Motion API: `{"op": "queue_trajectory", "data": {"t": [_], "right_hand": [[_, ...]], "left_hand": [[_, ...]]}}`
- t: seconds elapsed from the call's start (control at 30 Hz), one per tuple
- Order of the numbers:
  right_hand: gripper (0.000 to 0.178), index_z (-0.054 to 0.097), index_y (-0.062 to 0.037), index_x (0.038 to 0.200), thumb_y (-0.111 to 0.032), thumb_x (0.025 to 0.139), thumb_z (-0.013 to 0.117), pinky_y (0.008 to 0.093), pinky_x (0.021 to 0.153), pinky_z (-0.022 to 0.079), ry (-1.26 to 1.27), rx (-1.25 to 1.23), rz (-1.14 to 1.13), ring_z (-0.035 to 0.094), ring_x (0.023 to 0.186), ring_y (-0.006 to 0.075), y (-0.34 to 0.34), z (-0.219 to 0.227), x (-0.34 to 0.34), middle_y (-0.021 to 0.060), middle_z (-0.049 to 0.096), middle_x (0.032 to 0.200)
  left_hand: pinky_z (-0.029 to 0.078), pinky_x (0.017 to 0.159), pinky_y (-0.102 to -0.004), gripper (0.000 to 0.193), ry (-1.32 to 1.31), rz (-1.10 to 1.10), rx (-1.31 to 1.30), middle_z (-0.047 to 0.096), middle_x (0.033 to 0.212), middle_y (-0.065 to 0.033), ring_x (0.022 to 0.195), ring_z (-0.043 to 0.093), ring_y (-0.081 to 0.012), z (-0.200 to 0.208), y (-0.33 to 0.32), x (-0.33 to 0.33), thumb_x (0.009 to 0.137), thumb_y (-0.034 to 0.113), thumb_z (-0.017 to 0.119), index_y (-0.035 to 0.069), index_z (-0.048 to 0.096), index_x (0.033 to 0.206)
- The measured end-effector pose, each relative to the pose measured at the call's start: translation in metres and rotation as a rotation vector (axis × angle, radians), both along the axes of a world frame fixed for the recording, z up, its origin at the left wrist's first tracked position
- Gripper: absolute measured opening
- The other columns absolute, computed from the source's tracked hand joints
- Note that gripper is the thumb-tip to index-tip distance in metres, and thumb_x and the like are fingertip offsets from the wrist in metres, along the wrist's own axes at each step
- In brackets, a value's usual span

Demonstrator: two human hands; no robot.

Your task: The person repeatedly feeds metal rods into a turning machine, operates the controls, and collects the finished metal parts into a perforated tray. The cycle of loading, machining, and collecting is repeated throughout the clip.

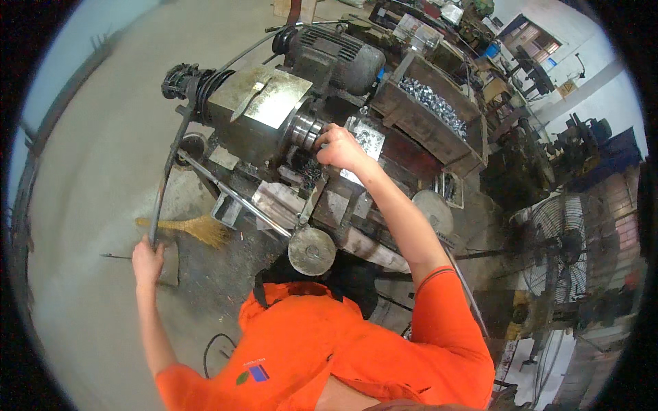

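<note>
Left fingers (144,252) grip a lever (166,179) near a broom (197,228); right fingers (329,138), closure unclear, touch the spindle (300,129) beside a crate (419,131).

The spindle (303,131) is glossy metal, the lever (165,181) matt.

Dark lever (166,178); silvery spindle (302,130); orange shirt (295,335).

on my remote feed i record one long, slim, dark metal lever (168,171), slanted, well left of the spindle nose (303,130); the latter is round, stepped, bright steel, its outer end partly hidden.
</note>
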State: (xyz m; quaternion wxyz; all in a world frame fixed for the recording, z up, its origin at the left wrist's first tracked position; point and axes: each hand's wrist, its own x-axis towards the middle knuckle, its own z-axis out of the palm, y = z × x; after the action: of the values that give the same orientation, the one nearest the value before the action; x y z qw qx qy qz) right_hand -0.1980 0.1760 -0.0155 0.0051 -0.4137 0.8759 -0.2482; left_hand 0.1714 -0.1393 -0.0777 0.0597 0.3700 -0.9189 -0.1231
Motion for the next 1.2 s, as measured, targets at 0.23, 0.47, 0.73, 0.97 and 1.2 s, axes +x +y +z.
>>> {"op": "queue_trajectory", "data": {"t": [0.23,0.47,0.73,0.97,1.2], "right_hand": [[0.022,0.064,0.0026,0.066,-0.016,0.054,0.06,0.0388,0.077,0.048,-0.092,-0.024,-0.166,0.058,0.09,0.0384,-0.022,0.007,-0.005,0.0279,0.06,0.083],[0.018,0.063,-0.0021,0.065,-0.018,0.056,0.06,0.036,0.085,0.044,-0.072,-0.065,-0.202,0.054,0.104,0.037,-0.012,-0.001,0.002,0.0258,0.049,0.122],[0.024,0.067,-0.0049,0.071,-0.021,0.054,0.061,0.0361,0.086,0.045,-0.067,-0.091,-0.217,0.056,0.099,0.038,-0.006,0.004,0.005,0.0212,0.049,0.125],[0.031,0.067,-0.0005,0.085,-0.011,0.057,0.061,0.0357,0.086,0.046,0.074,-0.261,-0.255,0.059,0.096,0.0317,0.117,0.015,0.049,0.0161,0.057,0.115],[0.05,0.06,-0.0019,0.112,-0.01,0.063,0.054,0.0314,0.079,0.047,-0.264,-0.031,-0.908,0.063,0.091,0.0238,0.285,0.008,0.126,0.0182,0.065,0.099]], "left_hand": [[0.046,0.065,-0.0479,0.025,-0.037,0.017,-0.021,0.06,0.072,-0.0224,0.072,0.058,-0.0415,-0.01,-0.012,-0.006,0.075,0.022,0.062,-0.002,0.056,0.081],[0.048,0.06,-0.0453,0.016,-0.288,0.023,-0.221,0.06,0.069,-0.0183,0.068,0.061,-0.035,-0.007,-0.103,-0.003,0.073,0.016,0.06,0.001,0.053,0.077],[0.048,0.054,-0.0413,0.014,-0.164,-0.19,-0.681,0.059,0.066,-0.0141,0.059,0.06,-0.0307,-0.031,-0.24,-0.014,0.07,0.012,0.059,0.005,0.051,0.079],[0.048,0.077,-0.0371,0.03,0.695,-0.013,-0.219,0.063,0.092,-0.0182,0.085,0.061,-0.0287,-0.03,-0.134,-0.078,0.085,0.022,0.056,0.001,0.06,0.106],[0.049,0.07,-0.0413,0.033,-0.012,-0.336,0.113,0.064,0.089,-0.0175,0.082,0.062,-0.0312,-0.219,0.008,-0.156,0.075,0.026,0.064,0.004,0.059,0.1]]}}
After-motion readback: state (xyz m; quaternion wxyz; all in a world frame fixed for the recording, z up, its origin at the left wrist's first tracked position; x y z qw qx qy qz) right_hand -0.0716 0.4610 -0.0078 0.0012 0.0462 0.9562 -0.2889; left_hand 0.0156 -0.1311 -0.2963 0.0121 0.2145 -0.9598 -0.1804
